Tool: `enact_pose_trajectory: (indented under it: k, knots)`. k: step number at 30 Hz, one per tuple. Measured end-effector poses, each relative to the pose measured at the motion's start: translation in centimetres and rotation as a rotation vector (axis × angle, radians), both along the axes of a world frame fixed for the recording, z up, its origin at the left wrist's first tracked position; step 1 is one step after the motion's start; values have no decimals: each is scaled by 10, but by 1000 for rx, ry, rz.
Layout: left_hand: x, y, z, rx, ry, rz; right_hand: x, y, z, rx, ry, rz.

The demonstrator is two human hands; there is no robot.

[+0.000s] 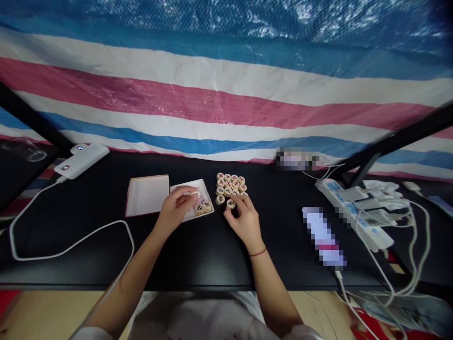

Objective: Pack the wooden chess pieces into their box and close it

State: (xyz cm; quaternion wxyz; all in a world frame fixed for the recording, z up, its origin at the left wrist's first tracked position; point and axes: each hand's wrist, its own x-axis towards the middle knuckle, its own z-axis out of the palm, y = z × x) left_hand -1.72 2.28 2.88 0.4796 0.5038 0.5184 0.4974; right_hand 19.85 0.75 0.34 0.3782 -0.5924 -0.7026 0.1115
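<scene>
My left hand (174, 208) is over a shallow white box (200, 183), its fingertips closed on a round Chinese chess piece (195, 194). Two or more other pieces, such as a black-marked disc (199, 208), lie in the box's near right corner. To the right, several Chinese chess pieces stand in rows on the table, red-marked ones (228, 183) at the back and black-marked ones nearer. My right hand (245, 221) has its thumb and fingers around a black-marked piece (230, 204) in the nearest row. That hand partly hides the row's right end.
An open box lid (147, 194) lies left of the box on the black table (198, 255). A white device (83, 159) with a cable is at the back left. A blurred phone (323, 238), a power strip (354, 215) and tangled cables lie at the right. Striped sheeting (212, 99) hangs behind.
</scene>
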Motion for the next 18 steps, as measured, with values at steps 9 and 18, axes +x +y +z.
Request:
enact_pose_trajectory:
  k: [9, 18]
  knots:
    - [7, -8, -5, 369, 411, -68, 0, -2, 6, -20, -13, 31]
    - [28, -33, 20, 633, 643, -212, -18, -12, 11, -28, 280, 166]
